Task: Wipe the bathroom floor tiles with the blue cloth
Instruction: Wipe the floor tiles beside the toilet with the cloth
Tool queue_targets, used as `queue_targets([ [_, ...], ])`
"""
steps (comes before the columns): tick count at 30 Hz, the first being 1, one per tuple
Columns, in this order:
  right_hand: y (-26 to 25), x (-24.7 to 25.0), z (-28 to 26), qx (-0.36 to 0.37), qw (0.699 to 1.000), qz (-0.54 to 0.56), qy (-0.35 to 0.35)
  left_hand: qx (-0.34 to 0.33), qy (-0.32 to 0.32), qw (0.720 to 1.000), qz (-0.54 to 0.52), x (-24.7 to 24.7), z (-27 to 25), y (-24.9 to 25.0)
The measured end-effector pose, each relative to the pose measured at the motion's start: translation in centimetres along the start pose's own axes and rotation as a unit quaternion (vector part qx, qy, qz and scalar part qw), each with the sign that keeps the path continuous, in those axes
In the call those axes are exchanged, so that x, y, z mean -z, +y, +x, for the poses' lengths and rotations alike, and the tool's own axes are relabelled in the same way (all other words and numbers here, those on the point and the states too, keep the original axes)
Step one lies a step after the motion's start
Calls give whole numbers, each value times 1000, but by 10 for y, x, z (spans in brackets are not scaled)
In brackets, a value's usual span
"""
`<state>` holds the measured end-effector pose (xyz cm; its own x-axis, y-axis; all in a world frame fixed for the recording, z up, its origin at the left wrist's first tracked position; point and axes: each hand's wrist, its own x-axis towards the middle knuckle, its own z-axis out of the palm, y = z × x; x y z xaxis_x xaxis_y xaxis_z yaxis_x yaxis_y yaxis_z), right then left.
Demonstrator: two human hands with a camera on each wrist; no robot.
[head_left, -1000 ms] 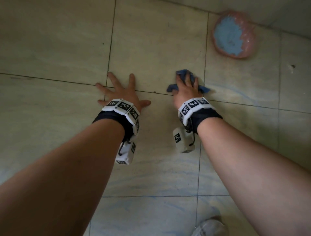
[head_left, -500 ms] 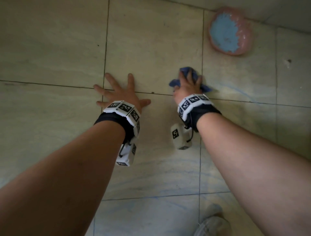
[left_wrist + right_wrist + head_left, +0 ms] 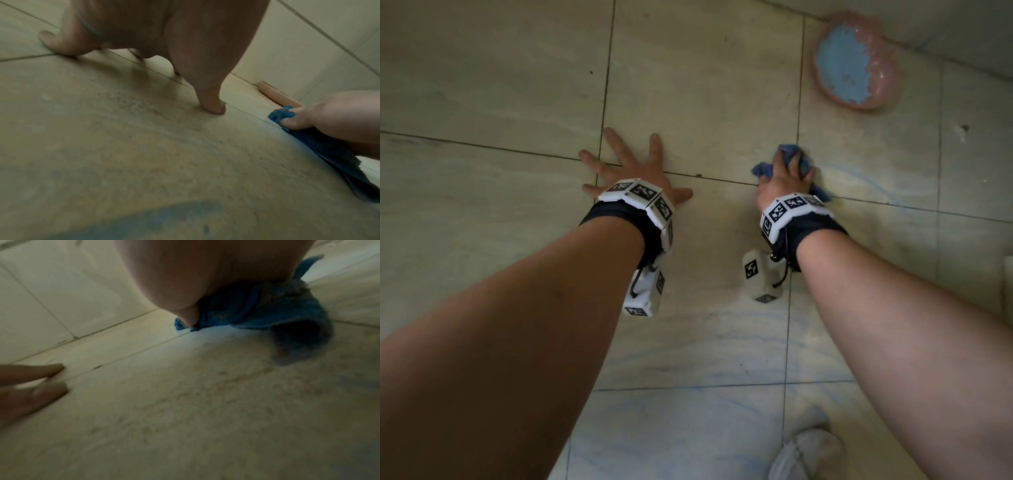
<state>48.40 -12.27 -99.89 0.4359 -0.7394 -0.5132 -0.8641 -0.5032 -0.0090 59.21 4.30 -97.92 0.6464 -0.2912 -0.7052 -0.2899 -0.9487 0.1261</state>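
Looking down from the head view, both bare forearms reach onto the pale floor tiles [image 3: 705,85]. The left hand [image 3: 635,171] lies flat with its fingers spread straight, across a grout line where tiles meet. The right hand [image 3: 784,178] is beside it, apart from it, its fingers curled over and gripping the bunched blue cloth [image 3: 791,156], which sits on the floor at the same grout line, close to a tile corner. Near the wall at the far right edge of the floor stands a pink basin [image 3: 883,78] with blue contents. A white shoe [image 3: 808,452] shows at the near edge of the floor.

From the left wrist view, the left hand [image 3: 164,32] rests on the tiles [image 3: 123,146] on straight fingertips. The right hand [image 3: 339,113] pinches the blue cloth [image 3: 329,149], which trails along the floor beneath it. The pink basin [image 3: 275,94] sits by the wall behind.

From the right wrist view, the right hand [image 3: 195,272] presses down on the blue cloth [image 3: 277,308], thumb tip touching the tile [image 3: 185,402]. The cloth bulges out under the palm. Straight fingers of the left hand [image 3: 30,386] lie on the floor at the left, well apart from the cloth.
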Motion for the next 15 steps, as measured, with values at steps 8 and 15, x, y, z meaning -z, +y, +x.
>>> queue_targets([
  [8,-43,-24,-33,100,995,-13,-24,-110,-11,989,100,4,5,-44],
  [15,-90,-51,-80,184,982,-45,-26,-125,28,987,93,-3,-10,-109],
])
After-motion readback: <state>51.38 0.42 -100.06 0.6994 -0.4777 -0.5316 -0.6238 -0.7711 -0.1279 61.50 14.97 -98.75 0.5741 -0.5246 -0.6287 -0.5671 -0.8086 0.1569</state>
